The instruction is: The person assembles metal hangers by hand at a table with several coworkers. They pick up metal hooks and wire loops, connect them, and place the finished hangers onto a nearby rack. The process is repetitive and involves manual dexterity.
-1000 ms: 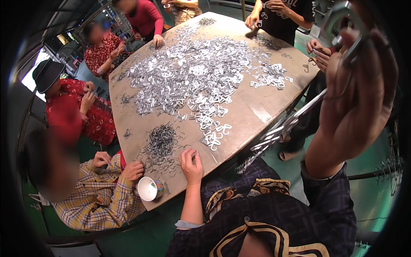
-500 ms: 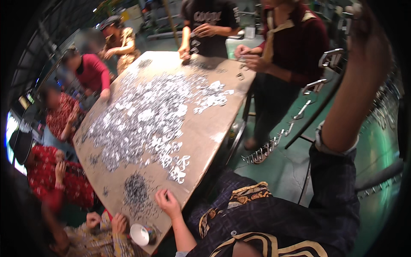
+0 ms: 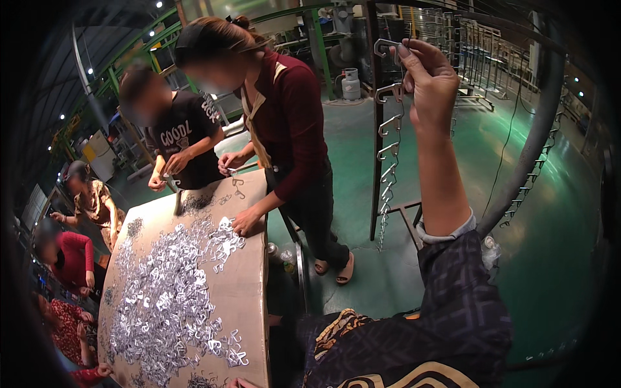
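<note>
My right hand [image 3: 432, 84] is raised high at the upper right, thumb and fingers pinched on the top piece of a hanging chain of bent metal hooks [image 3: 389, 152]. The hooks are linked one below another and dangle beside my forearm. Only a little of my left hand [image 3: 240, 383] shows at the table's near edge; its fingers are mostly cut off by the lower rim. Close to it lie loose shiny hook pieces [image 3: 236, 349], part of a large pile [image 3: 162, 291] spread over the cardboard-covered table [image 3: 249, 291].
A dark metal post [image 3: 374, 129] stands behind the chain. A thick curved bar [image 3: 517, 187] with more hanging hooks [image 3: 533, 171] runs at the right. Across the table a person in maroon [image 3: 294, 110] and one in black [image 3: 184, 145] handle pieces; others line the left side.
The view has swung toward the right and up. My right hand and the chain now show more fully, while my left hand has slipped almost out at the bottom. The person in maroon now reaches into the pile.
</note>
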Tool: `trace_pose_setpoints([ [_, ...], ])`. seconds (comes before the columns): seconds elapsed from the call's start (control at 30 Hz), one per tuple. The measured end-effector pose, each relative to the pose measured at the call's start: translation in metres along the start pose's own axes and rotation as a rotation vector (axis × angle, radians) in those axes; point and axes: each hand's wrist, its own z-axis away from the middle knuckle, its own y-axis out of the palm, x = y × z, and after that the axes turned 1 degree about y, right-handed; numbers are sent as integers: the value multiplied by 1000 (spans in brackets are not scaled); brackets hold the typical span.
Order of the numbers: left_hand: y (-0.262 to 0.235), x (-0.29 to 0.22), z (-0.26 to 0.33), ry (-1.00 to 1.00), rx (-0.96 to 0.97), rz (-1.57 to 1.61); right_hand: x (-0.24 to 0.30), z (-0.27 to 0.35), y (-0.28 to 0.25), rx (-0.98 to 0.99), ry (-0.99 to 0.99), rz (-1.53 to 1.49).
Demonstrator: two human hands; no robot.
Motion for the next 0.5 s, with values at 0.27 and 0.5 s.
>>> trace_pose_setpoints([
  [0.27, -14, -34, -12, 68, 105, -72, 27, -51, -104, -207, -34, 212],
  [0.5, 6, 52, 18, 64, 150, -121, 73, -96, -155, -299, -189, 347],
])
